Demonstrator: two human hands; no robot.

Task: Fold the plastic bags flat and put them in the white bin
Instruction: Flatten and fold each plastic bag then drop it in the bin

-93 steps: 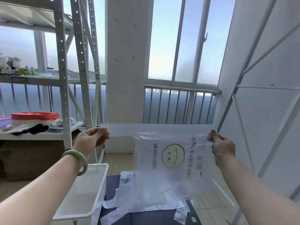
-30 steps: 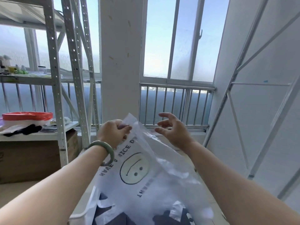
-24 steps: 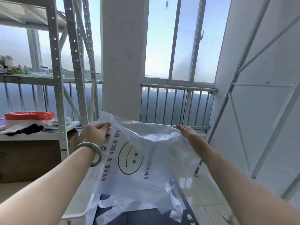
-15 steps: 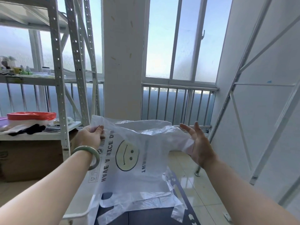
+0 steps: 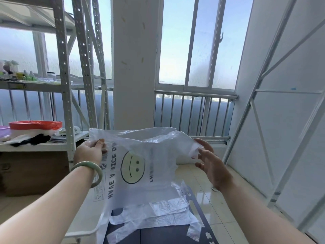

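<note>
A translucent white plastic bag (image 5: 149, 173) with a yellow smiley face and black lettering hangs in the air in front of me. My left hand (image 5: 88, 153), with a green bangle on its wrist, pinches the bag's upper left corner. My right hand (image 5: 210, 164) is at the bag's right edge with its fingers spread, the fingertips touching the film without closing on it. The white bin (image 5: 88, 224) stands on the floor at lower left, partly hidden by my left arm and the bag. More plastic bags (image 5: 158, 221) lie on a dark surface below.
A grey metal rack (image 5: 65, 103) stands to the left, its shelf holding a red-rimmed tub (image 5: 35, 125) and dark cloth. A cardboard box (image 5: 33, 173) sits under that shelf. A white pillar (image 5: 134, 67), a window railing (image 5: 193, 113) and a white panel wall (image 5: 284, 120) close the space ahead and right.
The bag, earlier stretched wide between both hands, was let go by my right hand and turned sideways. My right hand has come back to the bag's right edge, fingers spread.
</note>
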